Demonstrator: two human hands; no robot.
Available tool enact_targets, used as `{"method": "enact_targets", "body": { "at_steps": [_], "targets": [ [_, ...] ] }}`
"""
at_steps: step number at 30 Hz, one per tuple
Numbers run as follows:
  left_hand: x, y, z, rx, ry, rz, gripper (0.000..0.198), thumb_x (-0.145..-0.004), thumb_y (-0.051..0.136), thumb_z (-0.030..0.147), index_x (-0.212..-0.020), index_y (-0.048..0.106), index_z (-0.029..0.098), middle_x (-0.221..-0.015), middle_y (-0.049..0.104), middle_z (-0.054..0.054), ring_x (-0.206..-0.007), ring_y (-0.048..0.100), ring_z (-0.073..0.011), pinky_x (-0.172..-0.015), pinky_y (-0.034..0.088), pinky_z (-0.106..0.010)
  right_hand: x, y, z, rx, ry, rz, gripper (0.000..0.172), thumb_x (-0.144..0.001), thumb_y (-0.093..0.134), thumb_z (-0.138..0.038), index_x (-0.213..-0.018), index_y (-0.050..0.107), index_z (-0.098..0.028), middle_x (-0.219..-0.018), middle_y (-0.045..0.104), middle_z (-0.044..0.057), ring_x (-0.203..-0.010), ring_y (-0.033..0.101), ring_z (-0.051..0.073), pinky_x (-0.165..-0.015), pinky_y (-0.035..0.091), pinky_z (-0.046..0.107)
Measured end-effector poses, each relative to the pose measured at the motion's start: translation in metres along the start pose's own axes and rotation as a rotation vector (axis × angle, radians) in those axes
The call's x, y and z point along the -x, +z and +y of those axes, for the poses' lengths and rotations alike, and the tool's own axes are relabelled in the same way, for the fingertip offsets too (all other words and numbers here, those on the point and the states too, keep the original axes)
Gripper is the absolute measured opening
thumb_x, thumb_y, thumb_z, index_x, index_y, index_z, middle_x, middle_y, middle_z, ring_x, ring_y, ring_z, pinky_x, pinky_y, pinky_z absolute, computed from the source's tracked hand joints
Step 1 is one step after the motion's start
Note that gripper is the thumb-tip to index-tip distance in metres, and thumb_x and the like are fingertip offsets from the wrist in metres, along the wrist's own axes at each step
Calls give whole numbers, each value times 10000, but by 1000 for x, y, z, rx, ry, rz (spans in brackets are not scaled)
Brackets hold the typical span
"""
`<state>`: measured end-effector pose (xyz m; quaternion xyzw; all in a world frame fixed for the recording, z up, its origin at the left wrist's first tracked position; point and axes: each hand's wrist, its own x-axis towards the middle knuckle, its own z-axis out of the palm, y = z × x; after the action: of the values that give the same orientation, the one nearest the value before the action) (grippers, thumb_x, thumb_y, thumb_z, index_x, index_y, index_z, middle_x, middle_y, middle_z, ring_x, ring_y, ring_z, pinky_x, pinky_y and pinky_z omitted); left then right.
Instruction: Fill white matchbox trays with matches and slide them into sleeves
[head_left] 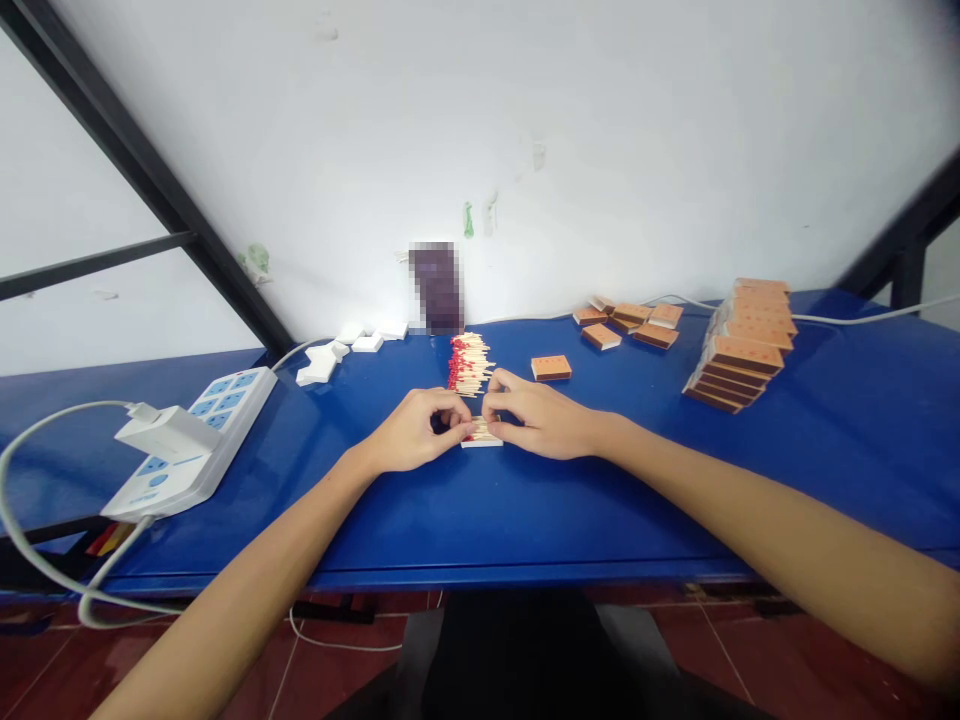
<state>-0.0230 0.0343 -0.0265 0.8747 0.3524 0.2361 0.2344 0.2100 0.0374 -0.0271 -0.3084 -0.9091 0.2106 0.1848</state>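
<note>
A small white matchbox tray holding matches lies on the blue table between my hands. My left hand is at its left end, thumb and index finger bent together over the red match heads. From the right, my right hand reaches over the tray, its fingers curled onto the matches inside. The fingertips hide part of the tray. Just beyond it, a pile of red-tipped matches lies on the table. One orange matchbox cover sits to the right of the pile.
White trays lie at the back left, near a power strip with a plugged-in adapter and cable. Several orange matchboxes are scattered at the back right. Stacked matchboxes stand farther right. A pixelated dark object leans against the wall.
</note>
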Motion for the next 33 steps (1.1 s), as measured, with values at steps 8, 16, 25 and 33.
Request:
{"method": "enact_targets", "body": {
  "at_steps": [8, 16, 25, 33],
  "targets": [
    [2, -5, 5, -46, 97, -30, 206, -800, 664, 282, -975, 617, 184, -984, 620, -46, -873, 554, -172, -841, 459, -317, -1, -1, -1, -26, -39, -15, 138, -937, 481, -249, -871, 583, -182, -988, 518, 31, -738, 496, 129, -702, 391, 292],
    [3, -4, 4, -46, 74, -17, 180, -800, 658, 255, -959, 615, 182, -943, 640, -36, -840, 555, -162, -810, 461, -306, -2, 2, -1, -17, -24, -12, 77, -889, 524, -217, -849, 580, -181, -962, 523, 27, -765, 512, 138, -703, 386, 290],
    [0, -4, 4, -10, 44, -31, 125, -871, 609, 283, -910, 653, 172, -905, 644, -46, -818, 567, -157, -784, 461, -292, -3, 2, 2, -46, -22, -30, 127, -934, 496, -284, -858, 538, -191, -905, 511, 13, -778, 499, 147, -698, 368, 286],
    [-2, -1, 0, -28, 11, -5, 127, -869, 605, 283, -908, 664, 177, -886, 653, -38, -810, 562, -155, -770, 457, -288, -3, -1, 0, -47, -6, -91, 201, -989, 416, -379, -939, 502, -204, -965, 494, 24, -764, 483, 147, -691, 368, 298]
  ]
}}
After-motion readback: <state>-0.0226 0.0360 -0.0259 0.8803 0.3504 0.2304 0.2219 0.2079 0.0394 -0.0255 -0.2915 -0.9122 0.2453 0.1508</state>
